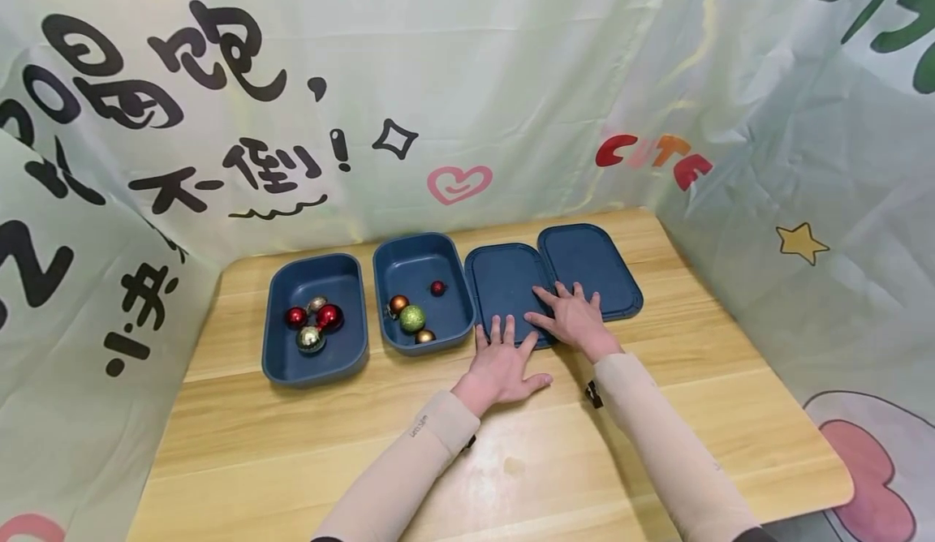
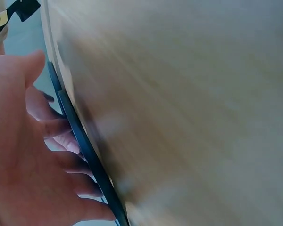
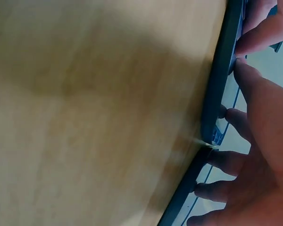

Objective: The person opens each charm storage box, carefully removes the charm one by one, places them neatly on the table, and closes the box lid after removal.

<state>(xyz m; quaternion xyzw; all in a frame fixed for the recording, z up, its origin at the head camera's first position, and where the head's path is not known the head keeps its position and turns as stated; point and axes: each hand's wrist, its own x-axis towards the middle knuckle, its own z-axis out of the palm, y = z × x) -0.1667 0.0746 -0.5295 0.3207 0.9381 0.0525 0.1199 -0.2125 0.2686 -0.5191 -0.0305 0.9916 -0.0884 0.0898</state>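
Note:
Two dark blue lids lie flat side by side: the left lid (image 1: 504, 270) and the right lid (image 1: 584, 254). My left hand (image 1: 504, 372) has its fingers spread, with fingertips on the near edge of the left lid. In the left wrist view those fingers (image 2: 87, 184) reach the lid's rim (image 2: 92, 157). My right hand (image 1: 577, 320) lies where the two lids meet, fingers spread across both. In the right wrist view its fingers (image 3: 226, 162) extend over the rims, and the seam between the lids (image 3: 210, 145) shows below them. Neither hand grips anything.
Left of the lids stands a blue box (image 1: 420, 254) with a green glitter ball (image 1: 412, 319), orange, gold and small red balls. Farther left, another blue box (image 1: 316, 270) holds red balls (image 1: 330, 316) and shiny gold ones (image 1: 310, 339). Printed cloth (image 1: 467, 120) surrounds the wooden table (image 1: 292, 445).

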